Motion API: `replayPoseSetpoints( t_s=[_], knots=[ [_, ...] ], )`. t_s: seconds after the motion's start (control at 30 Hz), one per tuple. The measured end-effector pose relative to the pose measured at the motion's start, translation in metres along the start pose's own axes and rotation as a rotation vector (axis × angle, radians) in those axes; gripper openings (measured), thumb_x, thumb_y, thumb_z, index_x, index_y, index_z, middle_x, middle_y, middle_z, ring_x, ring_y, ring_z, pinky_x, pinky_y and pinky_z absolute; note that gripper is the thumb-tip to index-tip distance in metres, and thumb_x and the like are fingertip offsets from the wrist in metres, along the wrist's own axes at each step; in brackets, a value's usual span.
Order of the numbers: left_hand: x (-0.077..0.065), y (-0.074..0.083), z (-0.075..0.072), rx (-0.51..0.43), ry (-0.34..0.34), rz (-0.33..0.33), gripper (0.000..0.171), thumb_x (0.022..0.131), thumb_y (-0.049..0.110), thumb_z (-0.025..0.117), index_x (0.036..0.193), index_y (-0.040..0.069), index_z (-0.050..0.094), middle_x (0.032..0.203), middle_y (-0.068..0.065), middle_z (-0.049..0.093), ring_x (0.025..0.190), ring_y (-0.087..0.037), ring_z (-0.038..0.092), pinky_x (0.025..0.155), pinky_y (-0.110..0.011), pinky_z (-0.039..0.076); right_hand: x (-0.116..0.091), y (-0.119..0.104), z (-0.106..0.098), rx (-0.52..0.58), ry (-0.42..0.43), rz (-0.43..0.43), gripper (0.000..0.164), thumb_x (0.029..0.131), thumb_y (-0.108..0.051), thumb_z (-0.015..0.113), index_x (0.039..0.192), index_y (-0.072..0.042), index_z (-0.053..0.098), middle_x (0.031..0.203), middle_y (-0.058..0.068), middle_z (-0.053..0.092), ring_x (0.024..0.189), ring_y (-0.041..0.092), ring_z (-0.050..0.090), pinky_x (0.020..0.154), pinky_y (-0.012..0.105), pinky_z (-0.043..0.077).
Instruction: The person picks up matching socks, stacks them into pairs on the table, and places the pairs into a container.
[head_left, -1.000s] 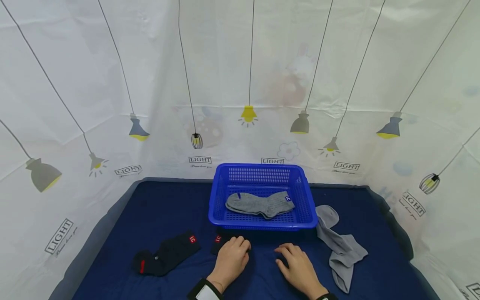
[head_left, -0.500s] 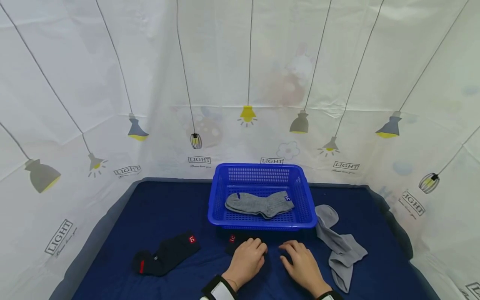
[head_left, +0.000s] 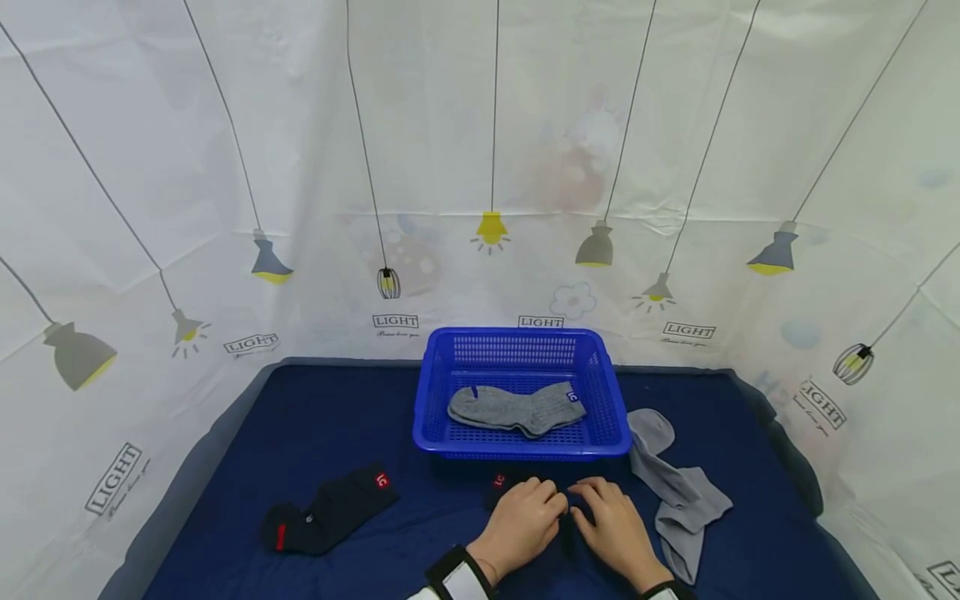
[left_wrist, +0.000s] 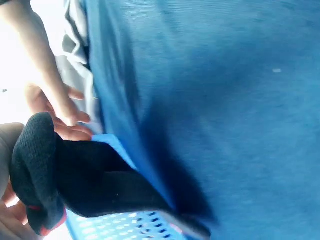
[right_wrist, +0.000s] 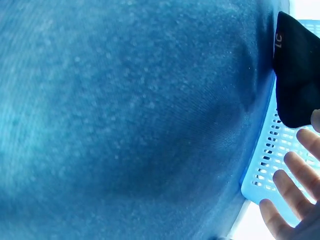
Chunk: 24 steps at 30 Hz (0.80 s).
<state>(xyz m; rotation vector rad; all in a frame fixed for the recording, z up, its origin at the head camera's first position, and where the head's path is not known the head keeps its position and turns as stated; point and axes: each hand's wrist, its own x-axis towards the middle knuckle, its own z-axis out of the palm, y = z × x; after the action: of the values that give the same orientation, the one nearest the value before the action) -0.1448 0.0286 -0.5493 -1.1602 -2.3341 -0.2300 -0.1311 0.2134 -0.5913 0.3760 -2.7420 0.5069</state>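
The left hand (head_left: 521, 523) reaches in from about 7 o'clock, knuckles up, fingers curled round the toe end of a black sock (left_wrist: 95, 175). The right hand (head_left: 617, 529) comes in from 5 o'clock, its fingertips just beside the left's; its fingers are parted and fairly straight, gripping nothing I can make out, though I can't tell whether they brush the sock. Both wrists wear dark bands (head_left: 462, 579).

At 12 o'clock from the hands, just past them, stands a blue basket (head_left: 517, 447), with darker grey socks (head_left: 517, 408) lying flat inside. Toward 2 o'clock from the right hand, a light grey sock (head_left: 681, 487) sprawls with one end at the basket's near right corner. At 9 o'clock from the left hand, well apart, a second black sock (head_left: 341, 504) lies flat on the navy cloth (head_left: 315, 417). Behind it all hangs a pale sheet (head_left: 315, 125) printed with lamps.

From the head view, the left hand blocks most of the held sock, leaving chiefly its red-labelled cuff showing. The left wrist view shows its length and red-trimmed toe; the right wrist view gives the right hand's spread fingers against the basket's pierced side.
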Motion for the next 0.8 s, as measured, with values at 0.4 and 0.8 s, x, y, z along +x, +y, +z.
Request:
replayPoseSetpoints(
  t_s=[0.4,0.8],
  knots=[
    [0.005,-0.004,-0.014,0.0,0.003,0.071,0.013,0.076,0.025,0.071,0.083,0.023,0.06,0.081,0.008,0.05,0.068,-0.007,0.046,0.059,-0.018,0.038,0.002,0.004,-0.004,0.004,0.043,-0.02,0.025,0.075,-0.02,0.072,0.1,-0.019,0.067,0.102,-0.002,0.059,0.091,0.021,0.057,0.069,0.04,0.045],
    [-0.042,-0.02,0.001,-0.026,-0.078,0.038,0.013,0.072,0.021,0.07,0.078,0.025,0.06,0.079,0.008,0.05,0.072,-0.009,0.05,0.058,-0.02,0.037,0.0,0.0,-0.001,0.006,-0.002,0.008,0.022,0.078,-0.023,0.071,0.099,-0.02,0.067,0.101,-0.004,0.059,0.092,0.02,0.057,0.071,0.04,0.045]
  ],
)
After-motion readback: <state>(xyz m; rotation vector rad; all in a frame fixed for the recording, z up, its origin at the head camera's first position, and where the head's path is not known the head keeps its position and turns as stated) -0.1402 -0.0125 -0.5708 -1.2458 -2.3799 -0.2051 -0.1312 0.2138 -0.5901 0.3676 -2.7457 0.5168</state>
